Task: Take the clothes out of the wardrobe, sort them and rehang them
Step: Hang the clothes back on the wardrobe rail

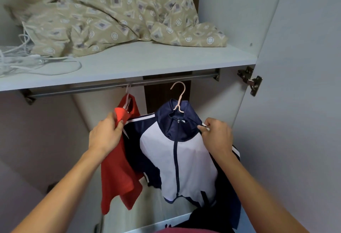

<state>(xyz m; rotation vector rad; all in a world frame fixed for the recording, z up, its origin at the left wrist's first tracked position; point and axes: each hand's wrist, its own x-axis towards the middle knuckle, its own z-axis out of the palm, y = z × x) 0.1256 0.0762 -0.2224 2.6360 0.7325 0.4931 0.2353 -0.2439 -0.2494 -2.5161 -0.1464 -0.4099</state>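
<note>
Navy-white jacket (184, 159) on pink hanger (178, 96), hook below the rail (118, 87), unhooked. Right hand (217, 136) pinches its shoulder; left hand (106, 135) grips red shirt (118, 173), hung just left.

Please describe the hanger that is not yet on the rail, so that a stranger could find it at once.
Look under the wardrobe shelf, at the metal rail. Just below it, to the right, a pale pink hanger rises from the collar of the navy and white jacket. Unlike the red shirt's hanger, its hook hangs free of the rail.
</note>
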